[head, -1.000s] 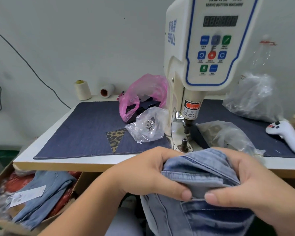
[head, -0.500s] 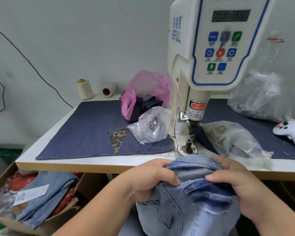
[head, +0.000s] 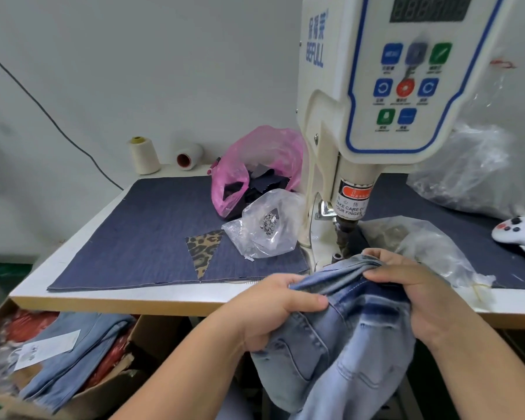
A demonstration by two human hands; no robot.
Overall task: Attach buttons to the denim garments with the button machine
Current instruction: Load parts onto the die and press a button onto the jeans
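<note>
gripping a bunched pair of light blue jeans [head: 340,334] at the table [head: 119,301] edge, the left hand [head: 273,310] and right hand [head: 419,295] are both pinching the faded waistband right by the die under the button machine [head: 373,95]. the machine is showing "befull" on its side and a sticker reading "take care of your finger". a clear bag [head: 267,228] beside it is holding small metal pieces, a pink bag [head: 255,165] is holding dark fabric scraps, and a cardboard box [head: 58,386] below is holding folded denim with a paper tag.
</note>
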